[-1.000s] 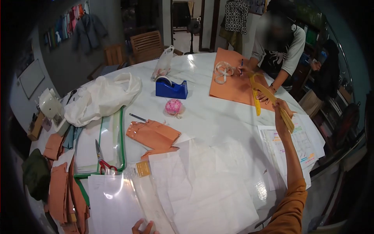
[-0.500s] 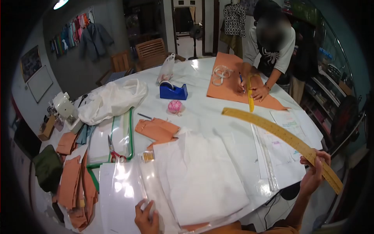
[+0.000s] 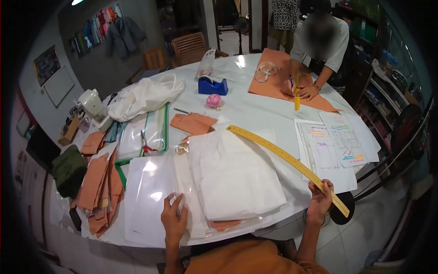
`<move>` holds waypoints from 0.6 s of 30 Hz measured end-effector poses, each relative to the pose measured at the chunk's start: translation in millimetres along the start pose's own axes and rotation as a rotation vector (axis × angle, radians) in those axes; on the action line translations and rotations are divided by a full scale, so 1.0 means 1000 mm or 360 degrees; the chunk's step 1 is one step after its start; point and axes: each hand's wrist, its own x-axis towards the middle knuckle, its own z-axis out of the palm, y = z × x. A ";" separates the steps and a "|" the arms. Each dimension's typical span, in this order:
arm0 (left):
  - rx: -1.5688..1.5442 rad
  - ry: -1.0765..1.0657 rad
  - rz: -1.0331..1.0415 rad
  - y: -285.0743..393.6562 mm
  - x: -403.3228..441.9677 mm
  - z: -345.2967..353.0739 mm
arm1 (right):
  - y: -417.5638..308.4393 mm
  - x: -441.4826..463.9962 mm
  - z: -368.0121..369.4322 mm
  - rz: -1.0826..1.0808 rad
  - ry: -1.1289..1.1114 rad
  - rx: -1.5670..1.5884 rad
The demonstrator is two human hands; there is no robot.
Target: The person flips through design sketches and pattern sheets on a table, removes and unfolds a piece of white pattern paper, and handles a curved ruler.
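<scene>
My right hand (image 3: 320,198) grips a long curved yellow ruler (image 3: 278,152) near its lower end, at the table's front right edge. The ruler's far end reaches over a folded white cloth (image 3: 239,178). My left hand (image 3: 174,217) lies with fingers spread on a clear plastic sleeve of white paper (image 3: 148,201), beside a narrow plastic packet (image 3: 186,194). Orange fabric (image 3: 223,225) shows under the front edge of the white cloth.
Across the table a person (image 3: 319,45) leans over orange cloth (image 3: 269,84) with a smaller yellow ruler (image 3: 297,100). Marked papers (image 3: 342,141) lie right; a blue tape dispenser (image 3: 212,86), pink pincushion (image 3: 213,101), scissors (image 3: 145,144) and sewing machine (image 3: 93,107) stand or lie further off.
My right hand has drawn the curved ruler back from beside the other person, and its far end has swung left over the white cloth. The view has shifted.
</scene>
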 end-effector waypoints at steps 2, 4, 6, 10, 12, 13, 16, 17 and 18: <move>0.0003 -0.0007 -0.0017 0.002 0.000 0.000 | 0.007 -0.002 -0.006 0.0061 -0.0020 0.0002; 0.0000 -0.0013 -0.0041 0.003 -0.001 -0.001 | 0.011 -0.008 -0.007 0.0103 0.0000 -0.0028; -0.0004 -0.0011 -0.0033 0.002 0.000 0.000 | 0.014 -0.009 -0.008 0.0142 -0.0038 -0.0082; 0.0021 -0.0002 0.0006 -0.001 -0.001 0.001 | 0.020 -0.015 -0.007 0.0124 -0.0191 -0.0284; 0.0032 -0.0003 0.0013 -0.001 -0.001 0.002 | 0.022 -0.017 -0.003 0.0066 -0.0242 -0.0397; 0.0037 -0.0007 0.0011 0.000 -0.001 0.001 | 0.023 -0.017 -0.003 0.0048 -0.0264 -0.0452; 0.0047 -0.0019 -0.0010 0.002 -0.001 0.001 | 0.025 -0.019 -0.003 0.0015 -0.0330 -0.0600; 0.0049 -0.0022 -0.0021 0.003 -0.001 0.002 | 0.024 -0.019 -0.004 0.0007 -0.0353 -0.0648; 0.0047 -0.0022 -0.0023 0.003 0.000 0.002 | 0.023 -0.020 -0.004 0.0011 -0.0361 -0.0660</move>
